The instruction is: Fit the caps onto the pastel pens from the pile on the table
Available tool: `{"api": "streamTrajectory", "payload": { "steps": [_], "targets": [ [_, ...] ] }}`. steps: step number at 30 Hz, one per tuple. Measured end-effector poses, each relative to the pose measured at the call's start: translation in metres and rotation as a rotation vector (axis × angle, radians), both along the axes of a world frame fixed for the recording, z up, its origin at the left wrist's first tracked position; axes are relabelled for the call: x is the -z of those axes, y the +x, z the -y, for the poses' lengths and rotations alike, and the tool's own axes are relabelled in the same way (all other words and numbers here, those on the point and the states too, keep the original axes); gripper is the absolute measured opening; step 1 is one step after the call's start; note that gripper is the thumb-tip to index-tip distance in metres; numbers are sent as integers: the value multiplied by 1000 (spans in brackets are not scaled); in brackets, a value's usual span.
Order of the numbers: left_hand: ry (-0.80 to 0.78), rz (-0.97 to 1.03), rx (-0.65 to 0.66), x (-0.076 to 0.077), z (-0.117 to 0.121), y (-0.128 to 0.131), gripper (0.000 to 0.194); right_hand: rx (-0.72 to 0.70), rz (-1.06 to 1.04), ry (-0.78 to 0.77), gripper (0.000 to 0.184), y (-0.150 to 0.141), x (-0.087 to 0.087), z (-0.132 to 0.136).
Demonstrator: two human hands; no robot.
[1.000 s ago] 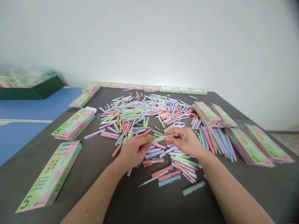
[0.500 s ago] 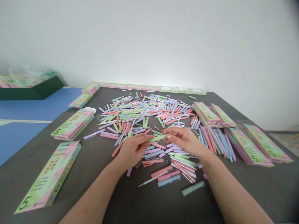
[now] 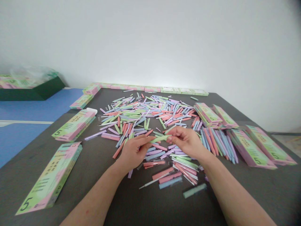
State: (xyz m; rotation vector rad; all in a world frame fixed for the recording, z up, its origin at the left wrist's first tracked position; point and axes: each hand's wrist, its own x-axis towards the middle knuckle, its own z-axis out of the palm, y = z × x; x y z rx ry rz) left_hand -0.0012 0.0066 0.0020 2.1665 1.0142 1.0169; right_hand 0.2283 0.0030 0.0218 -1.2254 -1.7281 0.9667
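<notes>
Above the dark counter [image 3: 101,160], the left hand [image 3: 133,153] and right hand [image 3: 185,142] each grip 1 end of a pastel green pen [image 3: 158,138], pinching it; light, stiff and smooth, it looks best held by the barrel.

Since a second ago, the right hand [image 3: 187,143] has lowered its fingertips [image 3: 168,138] onto the pale green pen [image 3: 159,139], closing nearer its right end, so less of the pen now shows beyond them.
</notes>
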Motion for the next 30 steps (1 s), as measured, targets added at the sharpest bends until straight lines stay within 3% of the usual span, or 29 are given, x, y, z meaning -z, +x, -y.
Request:
{"api": "streamTrajectory", "payload": {
  "steps": [6,11,16,19,25,30],
  "targets": [
    [97,-59,-38,6,-1,-2,29,23,-199,-141,15,-8,1,-2],
    [83,-45,-47,2,-3,-5,29,16,-287,-137,21,-10,-1,-4],
    [-93,62,-143,-3,-5,-8,39,52,-297,-61,23,1,-6,-5],
    [-306,195,-198,-3,-5,-6,39,101,-332,-36,23,8,-9,-6],
    [-650,480,-134,-6,-2,5,36,110,-345,-10,22,11,-5,-9],
    [-702,533,-109,-7,-4,7,29,105,-327,-36,22,9,0,-10]
  ]
}}
